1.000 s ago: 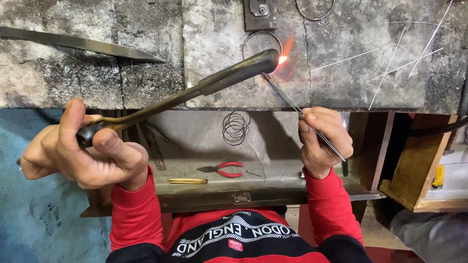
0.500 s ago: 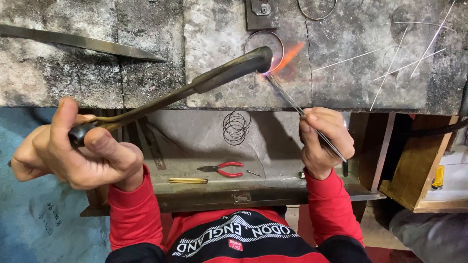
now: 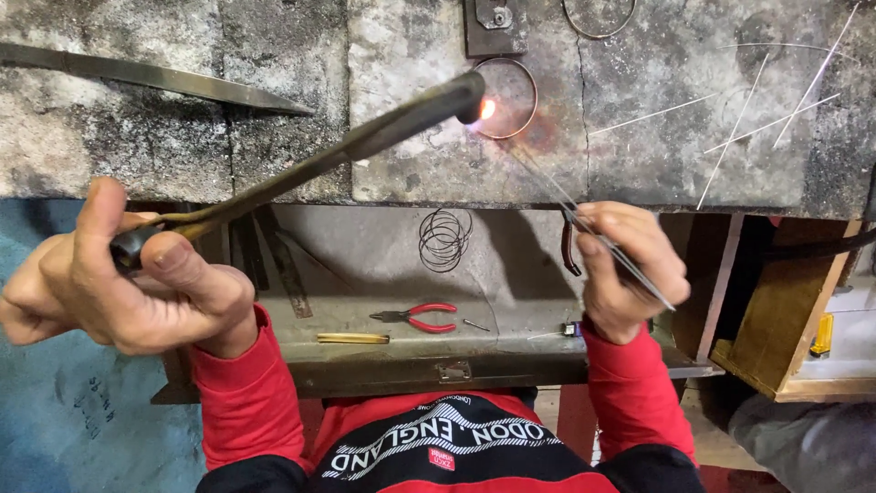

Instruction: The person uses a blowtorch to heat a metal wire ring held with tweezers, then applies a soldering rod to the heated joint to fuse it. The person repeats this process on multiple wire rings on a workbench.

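Stone slab point(image 3: 274, 137): torch point(image 3: 365, 141) within left fingers point(image 3: 196, 274).

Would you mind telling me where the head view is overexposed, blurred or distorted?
Head view: the flame at the torch tip blows out to white, casting a reddish glow on the stone slab; the thin rod in the right hand is faint; the left hand looms large and stretched near the wide-angle edge.
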